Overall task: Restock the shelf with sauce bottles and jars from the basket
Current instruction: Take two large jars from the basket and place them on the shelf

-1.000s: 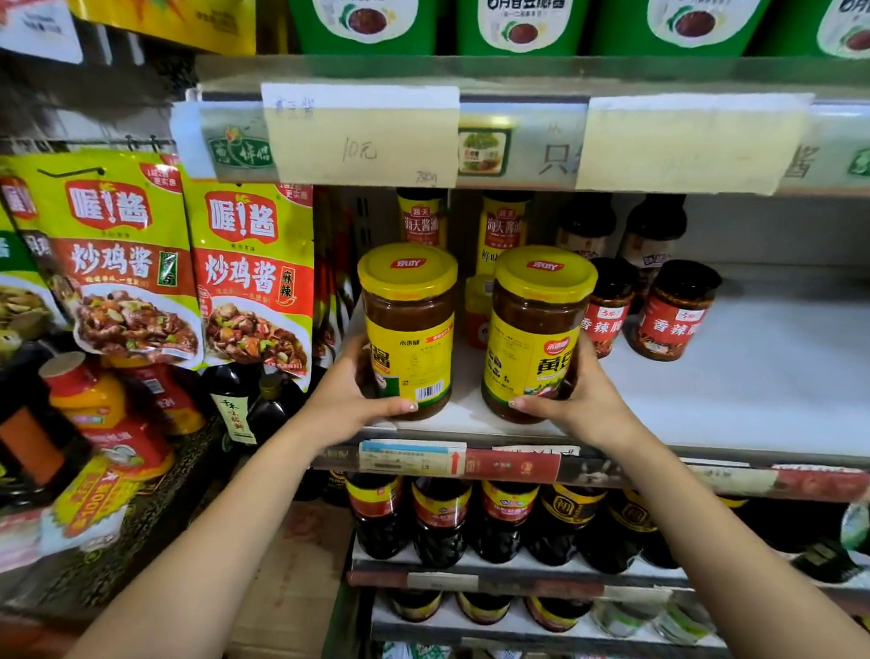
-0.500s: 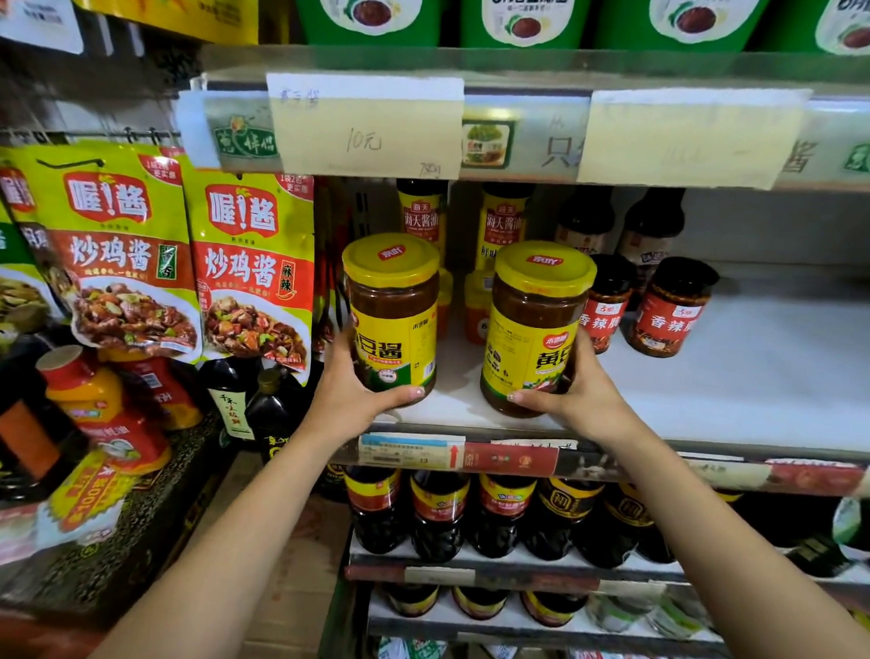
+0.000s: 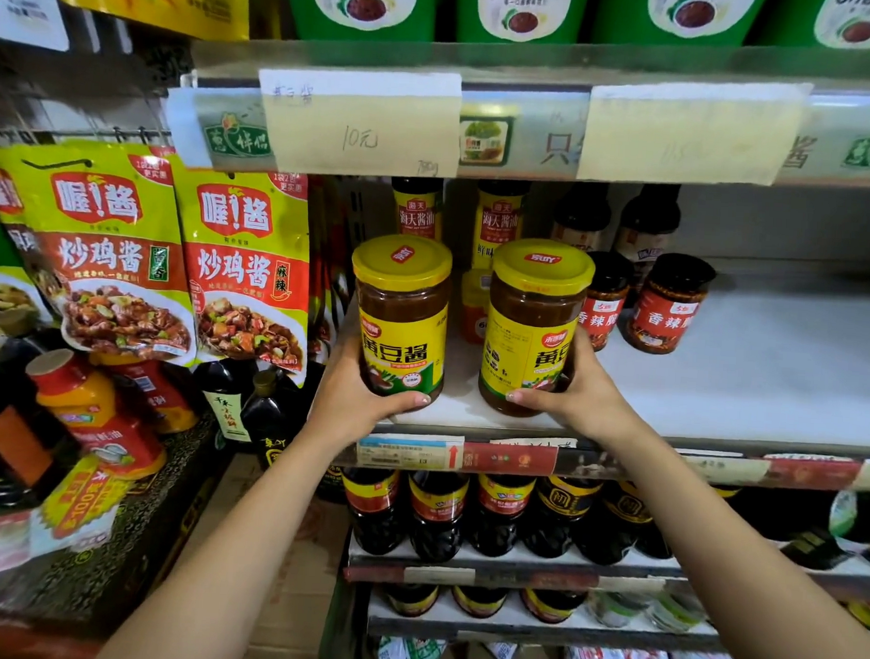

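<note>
Hands (image 3: 351, 400) (image 3: 583, 402) round cylindrical, perhaps glass jars (image 3: 402, 322) (image 3: 534, 324)

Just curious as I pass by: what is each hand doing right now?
Left hand: grips the left yellow-lidded jar.
Right hand: grips the right yellow-lidded jar.

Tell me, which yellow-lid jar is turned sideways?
The right jar, in the right hand: its name is cut off, while the left jar faces front.
</note>
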`<state>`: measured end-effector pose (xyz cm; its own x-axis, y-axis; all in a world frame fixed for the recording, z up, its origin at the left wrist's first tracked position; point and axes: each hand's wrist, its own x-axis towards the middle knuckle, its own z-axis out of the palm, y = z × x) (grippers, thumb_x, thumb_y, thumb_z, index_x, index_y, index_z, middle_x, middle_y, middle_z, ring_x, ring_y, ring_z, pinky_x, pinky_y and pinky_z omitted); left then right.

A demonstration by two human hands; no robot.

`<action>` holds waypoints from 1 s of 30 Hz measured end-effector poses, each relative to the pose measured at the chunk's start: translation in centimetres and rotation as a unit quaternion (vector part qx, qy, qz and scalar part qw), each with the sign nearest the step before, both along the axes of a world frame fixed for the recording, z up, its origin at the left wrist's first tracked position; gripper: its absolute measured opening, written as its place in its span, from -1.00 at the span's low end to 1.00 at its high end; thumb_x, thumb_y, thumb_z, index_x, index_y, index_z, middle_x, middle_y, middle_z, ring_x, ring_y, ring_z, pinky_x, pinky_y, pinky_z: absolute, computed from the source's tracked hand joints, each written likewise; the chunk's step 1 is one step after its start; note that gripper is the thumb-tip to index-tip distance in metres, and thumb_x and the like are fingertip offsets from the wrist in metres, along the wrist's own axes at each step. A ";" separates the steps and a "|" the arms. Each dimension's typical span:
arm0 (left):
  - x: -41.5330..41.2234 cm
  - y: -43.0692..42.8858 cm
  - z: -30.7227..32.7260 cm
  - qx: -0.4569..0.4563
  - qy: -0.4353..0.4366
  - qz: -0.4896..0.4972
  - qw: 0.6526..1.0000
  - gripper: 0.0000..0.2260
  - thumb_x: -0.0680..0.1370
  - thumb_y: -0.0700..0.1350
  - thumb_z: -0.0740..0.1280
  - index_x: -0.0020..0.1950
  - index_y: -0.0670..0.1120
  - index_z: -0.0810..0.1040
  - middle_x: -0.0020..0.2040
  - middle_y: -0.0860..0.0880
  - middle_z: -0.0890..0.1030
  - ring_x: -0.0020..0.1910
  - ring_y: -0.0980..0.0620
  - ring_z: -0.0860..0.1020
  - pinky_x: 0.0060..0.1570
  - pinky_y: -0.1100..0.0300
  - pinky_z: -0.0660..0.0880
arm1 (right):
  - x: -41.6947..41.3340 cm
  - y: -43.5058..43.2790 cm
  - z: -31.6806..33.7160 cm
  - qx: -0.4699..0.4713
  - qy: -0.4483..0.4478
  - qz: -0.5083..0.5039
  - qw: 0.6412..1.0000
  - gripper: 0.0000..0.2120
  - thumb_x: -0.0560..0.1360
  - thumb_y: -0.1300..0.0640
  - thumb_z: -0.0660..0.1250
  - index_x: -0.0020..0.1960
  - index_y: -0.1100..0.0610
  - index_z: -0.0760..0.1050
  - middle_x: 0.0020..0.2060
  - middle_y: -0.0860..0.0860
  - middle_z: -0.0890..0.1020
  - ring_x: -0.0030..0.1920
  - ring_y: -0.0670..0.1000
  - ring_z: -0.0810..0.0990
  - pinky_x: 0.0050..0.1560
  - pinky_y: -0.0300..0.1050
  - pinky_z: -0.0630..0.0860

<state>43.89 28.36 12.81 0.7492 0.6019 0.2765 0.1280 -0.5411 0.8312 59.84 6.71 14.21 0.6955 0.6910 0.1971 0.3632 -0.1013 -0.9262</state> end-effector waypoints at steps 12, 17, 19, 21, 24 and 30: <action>-0.7 -0.1 0.2 -0.045 0.011 -0.040 0.998 -0.23 0.24 0.00 0.56 0.34 0.12 0.23 0.13 0.20 0.45 0.08 0.24 0.43 0.00 0.41 0.30 | -1.1 0.2 0.1 -0.009 -0.042 -0.093 0.995 0.02 -0.03 -0.17 0.60 0.31 -0.23 0.14 -0.01 -0.41 0.47 -0.03 -0.43 0.48 -0.10 -0.56 0.36; -0.8 0.0 0.1 -0.041 0.015 -0.037 0.998 -0.23 0.24 0.01 0.57 0.34 0.11 0.23 0.14 0.19 0.45 0.09 0.21 0.43 0.07 0.29 0.32 | -1.7 0.7 0.0 -0.024 -0.084 -0.135 0.987 0.05 -0.06 -0.27 0.56 0.31 -0.16 0.12 0.11 -0.16 0.51 0.07 -0.11 0.50 0.06 -0.20 0.42; -0.8 -0.1 0.0 -0.044 0.014 -0.039 0.998 -0.23 0.25 0.00 0.57 0.35 0.10 0.23 0.15 0.18 0.45 0.10 0.20 0.44 0.08 0.27 0.33 | -1.7 0.5 0.2 -0.009 -0.066 -0.107 0.992 0.05 -0.04 -0.25 0.58 0.32 -0.16 0.13 0.16 -0.15 0.50 0.10 -0.17 0.51 0.07 -0.27 0.43; -0.7 -0.1 0.0 -0.048 0.013 -0.041 0.998 -0.23 0.25 -0.01 0.56 0.35 0.10 0.23 0.14 0.20 0.45 0.10 0.21 0.44 0.07 0.30 0.33 | -1.4 0.0 0.3 0.012 -0.036 -0.056 0.998 0.02 0.03 -0.13 0.61 0.34 -0.19 0.11 0.16 -0.24 0.48 0.11 -0.33 0.49 0.02 -0.48 0.42; -0.7 0.0 -0.1 -0.052 0.011 -0.045 0.998 -0.23 0.25 -0.01 0.56 0.35 0.09 0.24 0.13 0.21 0.45 0.10 0.21 0.45 0.05 0.33 0.33 | -1.0 -0.6 0.3 -0.003 -0.039 -0.018 0.999 -0.03 0.14 0.10 0.61 0.36 -0.21 0.10 0.18 -0.31 0.44 0.18 -0.35 0.44 0.09 -0.46 0.42; -0.6 0.0 -0.2 -0.051 0.008 -0.045 0.998 -0.21 0.26 -0.02 0.56 0.37 0.08 0.22 0.16 0.17 0.45 0.14 0.16 0.44 0.11 0.23 0.34 | -0.9 -0.5 -0.2 -0.007 -0.047 -0.064 0.997 -0.04 0.13 0.10 0.62 0.35 -0.16 0.15 0.06 -0.34 0.49 0.08 -0.27 0.49 0.01 -0.49 0.41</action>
<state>43.28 28.33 12.60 0.8053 0.5565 0.2044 0.0962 -0.4629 0.8812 58.94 6.25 13.96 0.7565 0.6018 0.2562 0.4316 -0.1651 -0.8868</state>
